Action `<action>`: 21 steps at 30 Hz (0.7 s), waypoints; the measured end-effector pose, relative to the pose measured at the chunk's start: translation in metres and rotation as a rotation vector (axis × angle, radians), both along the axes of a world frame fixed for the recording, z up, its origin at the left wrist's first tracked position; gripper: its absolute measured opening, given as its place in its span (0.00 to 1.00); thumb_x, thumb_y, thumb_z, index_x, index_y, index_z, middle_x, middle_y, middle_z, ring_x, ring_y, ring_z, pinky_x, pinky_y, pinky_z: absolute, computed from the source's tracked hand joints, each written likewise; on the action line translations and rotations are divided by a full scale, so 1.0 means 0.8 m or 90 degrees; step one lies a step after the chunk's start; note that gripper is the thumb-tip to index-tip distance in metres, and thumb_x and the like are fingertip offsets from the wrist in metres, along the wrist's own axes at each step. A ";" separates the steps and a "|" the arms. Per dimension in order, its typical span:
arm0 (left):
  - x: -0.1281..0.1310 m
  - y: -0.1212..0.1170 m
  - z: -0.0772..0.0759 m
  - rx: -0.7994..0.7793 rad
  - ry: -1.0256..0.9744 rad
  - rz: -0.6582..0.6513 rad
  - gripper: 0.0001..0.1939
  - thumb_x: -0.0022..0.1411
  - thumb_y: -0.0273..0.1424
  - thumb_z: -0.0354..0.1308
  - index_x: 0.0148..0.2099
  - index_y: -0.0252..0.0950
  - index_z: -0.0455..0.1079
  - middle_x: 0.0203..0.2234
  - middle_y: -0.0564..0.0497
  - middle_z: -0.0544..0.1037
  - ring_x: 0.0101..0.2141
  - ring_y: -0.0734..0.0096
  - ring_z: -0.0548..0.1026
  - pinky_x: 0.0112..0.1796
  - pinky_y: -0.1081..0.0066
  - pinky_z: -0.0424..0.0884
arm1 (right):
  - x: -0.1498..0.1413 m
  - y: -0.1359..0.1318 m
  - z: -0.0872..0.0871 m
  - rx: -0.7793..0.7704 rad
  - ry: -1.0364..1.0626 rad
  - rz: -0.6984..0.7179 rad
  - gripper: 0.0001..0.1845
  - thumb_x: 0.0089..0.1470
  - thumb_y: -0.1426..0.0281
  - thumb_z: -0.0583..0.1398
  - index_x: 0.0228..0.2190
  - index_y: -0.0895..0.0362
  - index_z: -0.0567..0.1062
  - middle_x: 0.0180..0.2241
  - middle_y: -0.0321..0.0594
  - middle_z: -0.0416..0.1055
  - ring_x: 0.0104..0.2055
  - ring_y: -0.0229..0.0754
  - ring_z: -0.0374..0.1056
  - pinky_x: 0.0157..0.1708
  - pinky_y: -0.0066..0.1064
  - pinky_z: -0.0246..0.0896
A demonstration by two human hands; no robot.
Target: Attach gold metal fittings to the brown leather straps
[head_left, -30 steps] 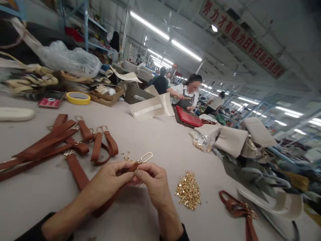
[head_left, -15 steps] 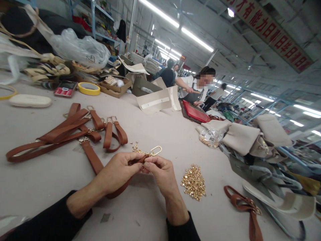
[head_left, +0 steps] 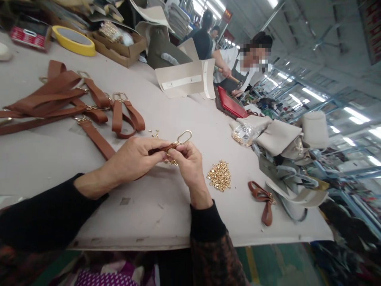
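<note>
Left hand and right hand both pinched shut on one thin brown leather strap with a gold oval metal ring, near the middle of the flat grey table. Strap end stretched between the fingertips, long way running from 8 o'clock up to 2 o'clock, ring poking out past the right hand (that hand being closer to it). Small heap of shiny gold rivets at 4 o'clock, near the right hand. Bunch of more brown leather straps off at 10 o'clock.
</note>
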State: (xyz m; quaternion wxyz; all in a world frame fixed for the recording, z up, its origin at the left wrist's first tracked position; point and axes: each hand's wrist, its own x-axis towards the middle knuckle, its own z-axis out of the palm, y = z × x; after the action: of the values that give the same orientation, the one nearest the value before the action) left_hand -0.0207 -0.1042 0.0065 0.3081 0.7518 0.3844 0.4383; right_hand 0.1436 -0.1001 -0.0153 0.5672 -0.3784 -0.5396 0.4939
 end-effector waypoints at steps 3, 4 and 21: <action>0.003 -0.002 -0.001 -0.016 -0.045 -0.022 0.14 0.61 0.29 0.56 0.48 0.40 0.77 0.38 0.54 0.81 0.36 0.69 0.78 0.41 0.75 0.72 | 0.001 -0.004 0.011 0.023 -0.025 -0.016 0.15 0.47 0.65 0.67 0.28 0.56 0.67 0.27 0.31 0.71 0.27 0.34 0.69 0.28 0.26 0.67; 0.005 -0.003 -0.002 -0.043 -0.075 -0.041 0.13 0.62 0.29 0.56 0.48 0.39 0.77 0.37 0.53 0.80 0.36 0.69 0.78 0.40 0.74 0.73 | 0.004 -0.006 0.017 0.034 -0.037 -0.013 0.14 0.48 0.65 0.67 0.28 0.57 0.67 0.27 0.31 0.71 0.27 0.34 0.68 0.29 0.26 0.66; 0.004 0.005 -0.006 -0.277 -0.129 -0.078 0.13 0.63 0.39 0.52 0.35 0.36 0.71 0.24 0.55 0.72 0.26 0.72 0.69 0.31 0.73 0.63 | 0.165 -0.113 0.009 0.102 -0.643 -0.241 0.12 0.61 0.69 0.57 0.45 0.58 0.73 0.41 0.44 0.76 0.43 0.45 0.73 0.44 0.39 0.69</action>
State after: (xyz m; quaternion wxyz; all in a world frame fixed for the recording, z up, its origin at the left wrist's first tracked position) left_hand -0.0172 -0.1005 0.0018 0.5255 0.6421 0.3907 0.3986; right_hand 0.2753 -0.1906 -0.0081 0.3435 -0.6146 -0.7034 0.0975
